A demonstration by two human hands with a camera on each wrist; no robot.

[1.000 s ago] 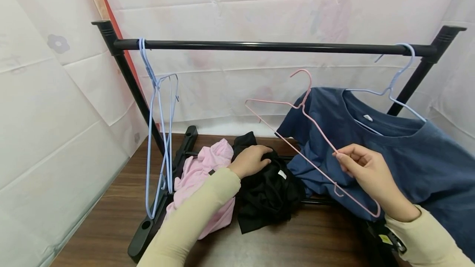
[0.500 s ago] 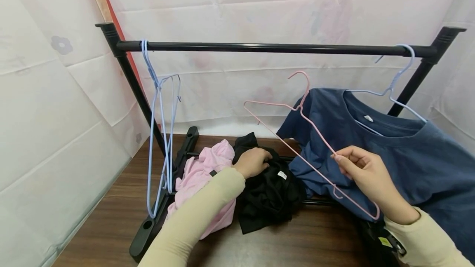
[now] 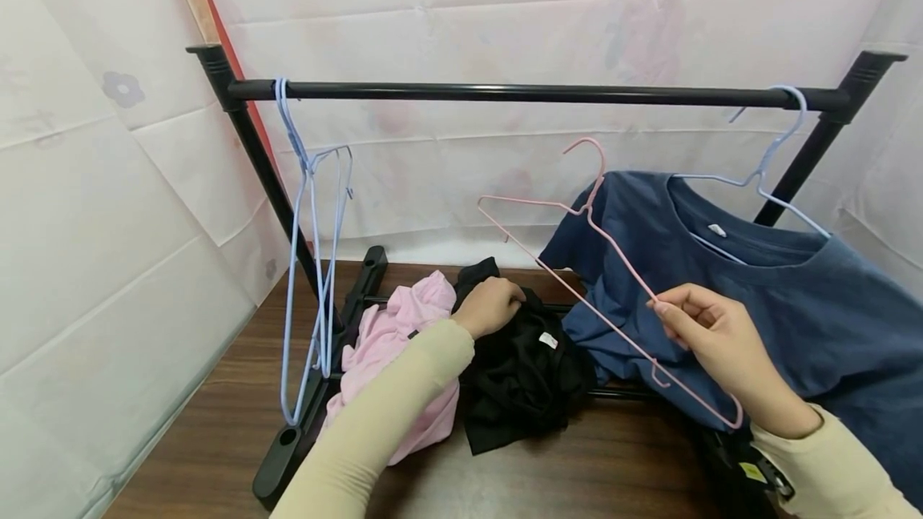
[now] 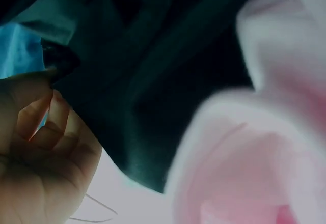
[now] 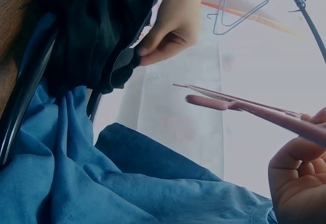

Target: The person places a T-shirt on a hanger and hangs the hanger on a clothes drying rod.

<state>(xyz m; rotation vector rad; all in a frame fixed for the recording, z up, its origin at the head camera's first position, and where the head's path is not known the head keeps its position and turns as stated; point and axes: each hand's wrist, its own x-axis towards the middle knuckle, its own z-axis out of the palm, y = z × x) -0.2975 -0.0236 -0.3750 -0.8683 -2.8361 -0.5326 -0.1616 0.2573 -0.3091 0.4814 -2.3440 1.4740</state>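
Observation:
My left hand [image 3: 492,307] pinches a fold of the crumpled black garment [image 3: 530,391], which has a small white label; the wrist views show thumb and fingers closed on the cloth. Beside it on the left lies a bunched pink garment [image 3: 425,415], partly behind my sleeve. My right hand [image 3: 710,335] pinches one arm of a pink hanger [image 3: 620,245] between thumb and forefinger, its hook pointing up and left. Behind that hand, a navy T-shirt [image 3: 786,303] hangs on a light blue hanger [image 3: 767,154] at the right end of the black rail [image 3: 519,92].
Several bare blue hangers [image 3: 292,295] hang at the rail's left end. The rack's black left foot [image 3: 277,455] stands on the brown wooden table [image 3: 562,479], and a low crossbar [image 3: 620,393] runs behind the clothes. White sheets [image 3: 433,30] enclose the back and sides.
My left hand's fingers have curled from lying over the black garment to pinching it. The pink hanger in my right hand has barely shifted.

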